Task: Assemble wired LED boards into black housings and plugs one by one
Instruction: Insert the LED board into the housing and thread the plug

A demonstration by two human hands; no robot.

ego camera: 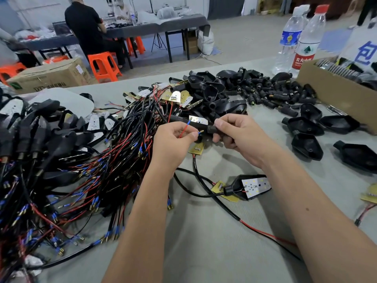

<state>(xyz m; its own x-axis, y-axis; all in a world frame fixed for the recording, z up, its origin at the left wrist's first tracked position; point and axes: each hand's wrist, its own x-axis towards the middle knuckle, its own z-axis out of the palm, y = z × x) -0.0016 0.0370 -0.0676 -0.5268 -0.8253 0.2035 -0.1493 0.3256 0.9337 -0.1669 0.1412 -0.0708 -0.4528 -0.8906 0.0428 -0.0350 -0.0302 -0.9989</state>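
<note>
Black plastic plug point(216, 130) at centre, gripped by right hand point(238, 133); left hand point(173, 141) pinches red wire point(184, 129) with blue-sleeved terminal. Clear bottle point(306, 39) at 1 o'clock, red label "农夫山泉". Finished LED housing point(248, 186) at 5 o'clock.

Two bare forearms, no sleeves, watch or rings visible, left hand point(173, 142) and right hand point(241, 135) ungloved with short nails.

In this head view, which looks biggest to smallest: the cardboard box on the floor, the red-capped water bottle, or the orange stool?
Largest to smallest as they appear:
1. cardboard box
2. red-capped water bottle
3. orange stool
Bottle and stool look close, and the bottle sits nearer, so that order is unsure.
</note>
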